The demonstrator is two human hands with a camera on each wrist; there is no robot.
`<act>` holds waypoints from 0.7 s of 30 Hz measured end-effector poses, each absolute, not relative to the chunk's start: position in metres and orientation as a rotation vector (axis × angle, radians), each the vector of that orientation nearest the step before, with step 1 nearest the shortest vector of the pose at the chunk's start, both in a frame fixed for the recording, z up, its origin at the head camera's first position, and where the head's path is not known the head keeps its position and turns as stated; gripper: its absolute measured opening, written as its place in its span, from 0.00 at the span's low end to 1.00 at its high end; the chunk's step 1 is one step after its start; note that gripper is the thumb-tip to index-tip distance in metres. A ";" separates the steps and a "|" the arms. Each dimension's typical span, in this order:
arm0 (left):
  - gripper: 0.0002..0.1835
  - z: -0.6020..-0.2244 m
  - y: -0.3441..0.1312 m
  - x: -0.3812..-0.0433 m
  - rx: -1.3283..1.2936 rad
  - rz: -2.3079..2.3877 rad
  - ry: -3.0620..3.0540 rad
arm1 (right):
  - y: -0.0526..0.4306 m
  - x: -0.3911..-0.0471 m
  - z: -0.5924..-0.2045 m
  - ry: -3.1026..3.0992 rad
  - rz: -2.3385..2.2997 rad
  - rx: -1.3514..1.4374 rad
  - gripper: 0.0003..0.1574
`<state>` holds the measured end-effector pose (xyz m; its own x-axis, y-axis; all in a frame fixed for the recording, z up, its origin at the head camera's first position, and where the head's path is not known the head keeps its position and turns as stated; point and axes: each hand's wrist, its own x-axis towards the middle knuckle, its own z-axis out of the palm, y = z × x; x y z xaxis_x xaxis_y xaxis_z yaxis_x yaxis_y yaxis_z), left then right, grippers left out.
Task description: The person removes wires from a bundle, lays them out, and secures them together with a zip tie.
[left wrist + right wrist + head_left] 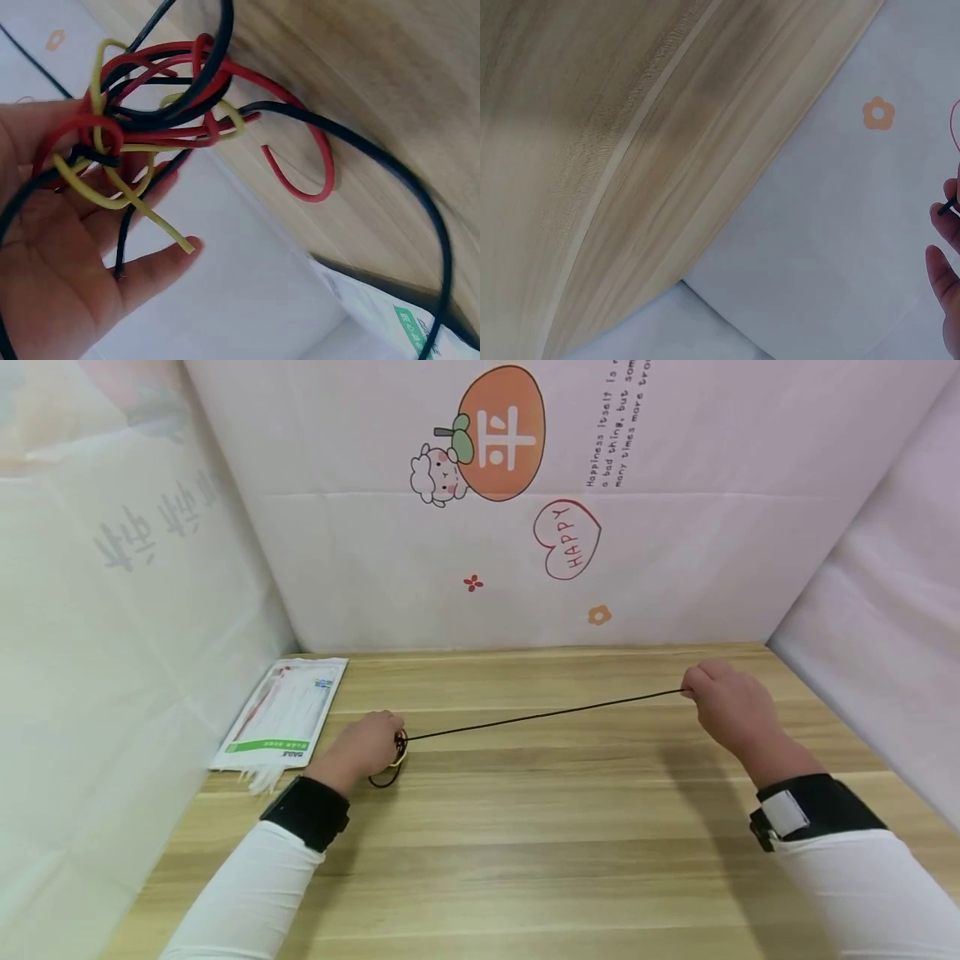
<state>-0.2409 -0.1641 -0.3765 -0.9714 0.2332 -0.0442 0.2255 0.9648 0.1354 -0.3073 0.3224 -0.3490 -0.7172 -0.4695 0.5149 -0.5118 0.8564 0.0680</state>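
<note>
In the head view my left hand (pixel 363 745) holds a tangle of thin wires at the left of the table. Up close in the left wrist view, the wire tangle (pixel 161 118) shows red, yellow and black strands looped through each other against the fingers. One black wire (pixel 543 716) runs straight from it, rising slightly to the right, above the tabletop. Its far end is pinched by my right hand (pixel 731 708), raised over the table's right side. Only the fingertips and thumb of that hand show in the right wrist view, with the black wire end (pixel 946 207) between fingers.
A white packet with a green band (pixel 285 706) lies at the back left, against the side curtain. Whitish strips (pixel 262 779) stick out from its near edge. Printed white cloth (pixel 360 568) walls in the wooden table (pixel 540 860) at the back and both sides.
</note>
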 end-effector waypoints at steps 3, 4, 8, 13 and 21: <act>0.11 -0.378 -0.164 -0.241 0.327 0.142 3.071 | 0.324 -0.308 -0.350 -2.508 0.107 0.714 0.06; 0.09 -0.379 -0.164 -0.242 0.330 0.134 3.082 | 0.326 -0.309 -0.351 -2.510 0.105 0.713 0.06; 0.08 -0.384 -0.168 -0.239 0.369 0.127 3.131 | 0.332 -0.311 -0.353 -2.493 0.095 0.722 0.08; 0.16 -0.388 -0.177 -0.234 0.484 0.136 3.141 | 0.338 -0.313 -0.356 -2.444 0.066 0.764 0.11; 0.14 -0.380 -0.181 -0.231 0.581 0.102 3.185 | 0.348 -0.313 -0.360 -2.416 0.044 0.786 0.16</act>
<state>-0.2312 -0.1812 -0.3799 -0.9310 0.3490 0.1069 0.3551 0.9338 0.0441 -0.3129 0.3484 -0.3603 -0.6501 -0.5271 0.5472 -0.5467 0.8247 0.1449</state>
